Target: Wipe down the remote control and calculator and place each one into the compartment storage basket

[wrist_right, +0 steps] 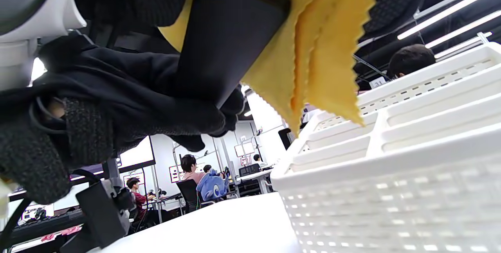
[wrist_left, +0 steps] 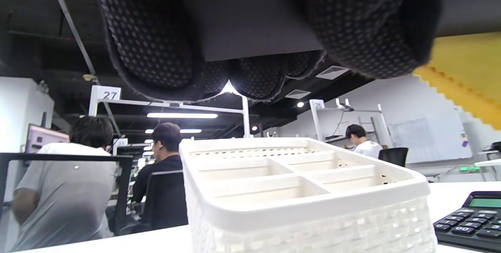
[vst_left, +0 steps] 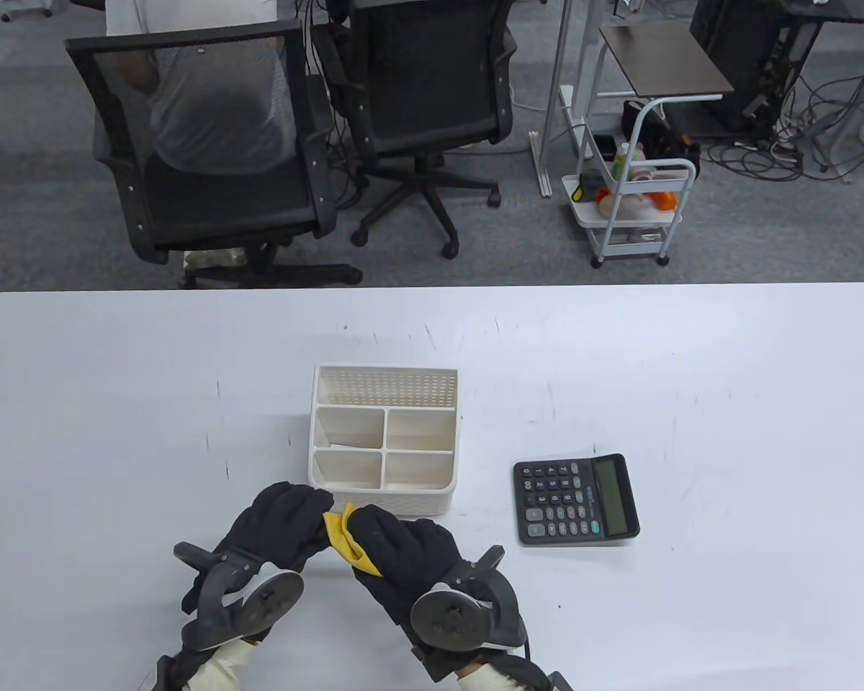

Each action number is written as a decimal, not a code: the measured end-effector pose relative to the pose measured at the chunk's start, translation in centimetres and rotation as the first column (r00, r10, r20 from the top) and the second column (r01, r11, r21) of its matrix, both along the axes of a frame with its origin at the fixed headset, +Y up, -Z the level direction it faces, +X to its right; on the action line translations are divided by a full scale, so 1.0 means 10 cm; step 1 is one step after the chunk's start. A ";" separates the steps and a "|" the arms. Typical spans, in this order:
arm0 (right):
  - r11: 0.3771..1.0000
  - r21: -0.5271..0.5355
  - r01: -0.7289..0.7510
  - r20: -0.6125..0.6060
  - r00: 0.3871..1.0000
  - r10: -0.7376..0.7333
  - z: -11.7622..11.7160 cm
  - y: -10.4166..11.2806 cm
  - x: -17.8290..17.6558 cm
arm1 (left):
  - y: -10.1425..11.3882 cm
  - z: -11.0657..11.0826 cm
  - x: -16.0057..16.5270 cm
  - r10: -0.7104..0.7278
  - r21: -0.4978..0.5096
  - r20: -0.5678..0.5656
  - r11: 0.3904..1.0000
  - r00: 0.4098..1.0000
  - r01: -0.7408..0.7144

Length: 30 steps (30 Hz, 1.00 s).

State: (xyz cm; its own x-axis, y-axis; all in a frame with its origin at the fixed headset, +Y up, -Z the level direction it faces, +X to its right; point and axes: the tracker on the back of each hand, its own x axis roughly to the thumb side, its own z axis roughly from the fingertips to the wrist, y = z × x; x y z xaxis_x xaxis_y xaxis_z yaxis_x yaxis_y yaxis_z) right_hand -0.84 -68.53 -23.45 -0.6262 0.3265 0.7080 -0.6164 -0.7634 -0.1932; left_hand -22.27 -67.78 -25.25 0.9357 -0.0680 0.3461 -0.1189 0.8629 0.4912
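Observation:
A dark remote control is gripped in my left hand, just in front of the white compartment basket. My right hand pinches a yellow cloth folded around the remote's other end. In the table view the gloves hide almost all of the remote. The cloth hangs with its zigzag edge above the basket's rim. The basket's compartments look empty. A black calculator lies flat on the table to the right of the basket, apart from both hands.
The white table reaches its far edge behind the basket. Beyond it stand two black office chairs, one with a person seated, and a white wheeled cart.

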 end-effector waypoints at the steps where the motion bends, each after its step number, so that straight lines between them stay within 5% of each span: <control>1: 1.000 0.007 -0.004 -0.015 1.000 0.004 0.01 -0.01 -0.02 | 0.00 0.00 0.00 0.002 0.000 0.001 1.000 1.000 -0.002; 10: 0.999 -0.052 0.005 -0.028 1.000 -0.007 -0.06 -0.01 0.01 | 0.02 0.04 0.02 0.051 0.018 0.087 0.998 0.995 -0.052; 14: 0.994 -0.093 0.066 0.001 0.998 -0.066 -0.12 -0.03 0.12 | 0.05 0.05 0.00 0.036 0.036 0.059 0.999 0.998 -0.039; 20: 0.999 -0.011 0.036 -0.041 0.998 -0.036 -0.05 0.00 0.09 | 0.04 0.03 -0.03 0.036 -0.008 0.031 0.999 0.999 -0.036; 30: 0.992 -0.128 -0.003 -0.045 0.999 -0.003 -0.13 -0.05 0.08 | 0.03 0.04 0.04 0.007 -0.051 0.019 0.999 1.000 -0.006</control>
